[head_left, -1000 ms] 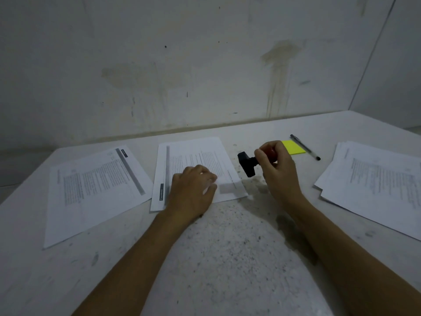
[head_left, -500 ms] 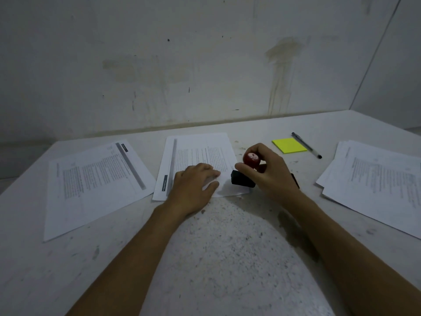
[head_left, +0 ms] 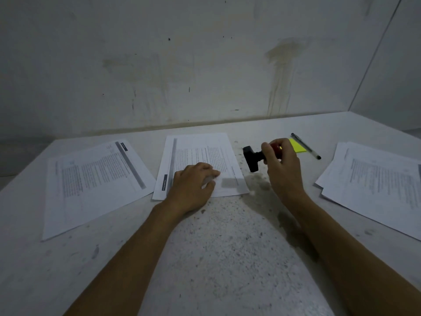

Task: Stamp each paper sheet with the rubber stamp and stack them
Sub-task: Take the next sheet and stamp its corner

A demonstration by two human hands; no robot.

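A printed paper sheet (head_left: 200,151) lies in the middle of the table, with a grey rectangular mark near its lower right corner. My left hand (head_left: 193,185) rests flat on its lower part, fingers pressing the sheet. My right hand (head_left: 281,165) grips the red handle of the rubber stamp (head_left: 251,158), holding it tilted in the air to the right of the sheet, its black base facing left. Another printed sheet (head_left: 95,179) lies at the left. A pile of sheets (head_left: 376,183) lies at the right.
A yellow sticky-note pad (head_left: 297,145) and a black pen (head_left: 306,145) lie behind my right hand. The speckled grey table (head_left: 227,247) meets a stained wall at the back. The table's left corner drops off at the far left.
Half a second ago the stamp's base was pressed on the sheet's lower right corner. My right hand has since lifted it up and to the right. My left hand stays on the sheet.
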